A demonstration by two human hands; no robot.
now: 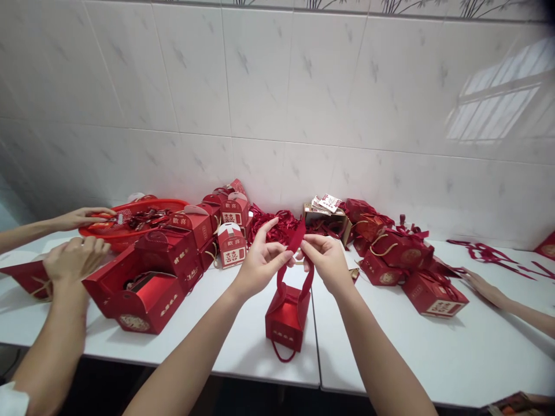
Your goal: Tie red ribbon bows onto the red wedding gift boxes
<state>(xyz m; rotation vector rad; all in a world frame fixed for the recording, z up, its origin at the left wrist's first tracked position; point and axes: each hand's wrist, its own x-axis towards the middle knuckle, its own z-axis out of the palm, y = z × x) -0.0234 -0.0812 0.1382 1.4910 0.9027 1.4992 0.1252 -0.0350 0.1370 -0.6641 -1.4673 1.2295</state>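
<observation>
Red box [285, 329], one, on white table [245, 349]; cord loop [284, 361] at near side; red ribbon [297, 234] above, pinched in left hand [262, 257] and right hand [327, 260].

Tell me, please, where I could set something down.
The table is bare in front of the right pile of boxes, and, beneath the left forearm, between the centre box and front left box. It is crowded along the wall: more boxes, ribbons, basket.
</observation>
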